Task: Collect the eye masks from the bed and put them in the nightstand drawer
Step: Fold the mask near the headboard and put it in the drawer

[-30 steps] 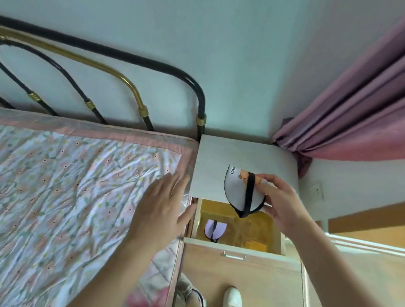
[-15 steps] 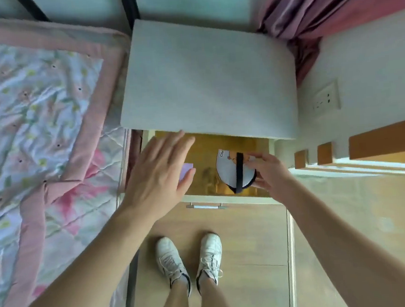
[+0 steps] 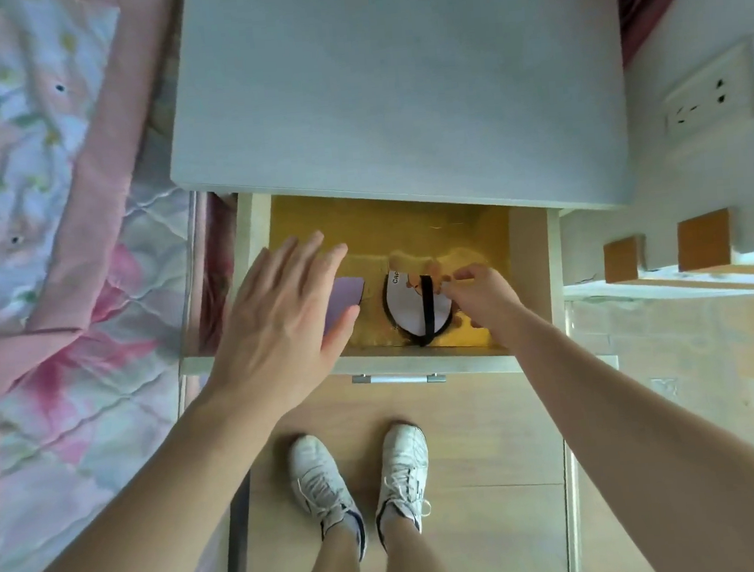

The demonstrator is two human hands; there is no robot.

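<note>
Right hand (image 3: 479, 295) pinches white eye mask (image 3: 406, 304) low inside open nightstand drawer (image 3: 530, 273); left hand (image 3: 286, 327) hovers flat, fingers spread, empty, partly covering lilac mask (image 3: 344, 297). Best to let go once it lies flat, strap tucked clear of the drawer front.

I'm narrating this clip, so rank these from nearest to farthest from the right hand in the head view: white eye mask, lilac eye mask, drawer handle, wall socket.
1. white eye mask: at the right hand fingers.
2. lilac eye mask: left, under the left hand.
3. drawer handle: below, on the drawer front.
4. wall socket: far upper right.
</note>
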